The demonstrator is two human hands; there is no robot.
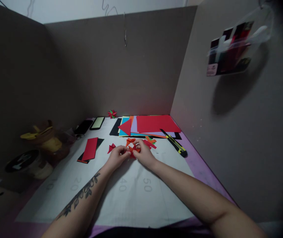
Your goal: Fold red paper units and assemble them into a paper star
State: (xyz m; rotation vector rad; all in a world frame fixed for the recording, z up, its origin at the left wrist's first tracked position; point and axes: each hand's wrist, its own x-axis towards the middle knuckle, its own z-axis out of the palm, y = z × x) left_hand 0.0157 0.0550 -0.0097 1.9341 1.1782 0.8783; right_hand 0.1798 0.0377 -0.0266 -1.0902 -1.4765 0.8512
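Note:
Both my hands meet at the middle of the table over a folded orange-red paper piece (pixel 132 150). My left hand (pixel 118 156) pinches it from the left, thumb and fingers together. From the right, my right hand (pixel 143 154) grips its other side with bent fingers. Just beyond lies an orange folded piece (pixel 129 141). A small red folded paper piece (pixel 111 147) rests left of my left hand. Red, orange and green paper strips (pixel 151 142) lie beyond my right hand. My fingers partly hide the held piece.
Coloured paper sheets (pixel 156 123) are stacked at the back, with a yellow-black box cutter (pixel 176 144) at their right. Red and black paper rectangles (pixel 90 149) lie left, near a phone (pixel 97 123). A red-green paper star (pixel 112 114) stands at the back. Containers (pixel 42 165) line the left side.

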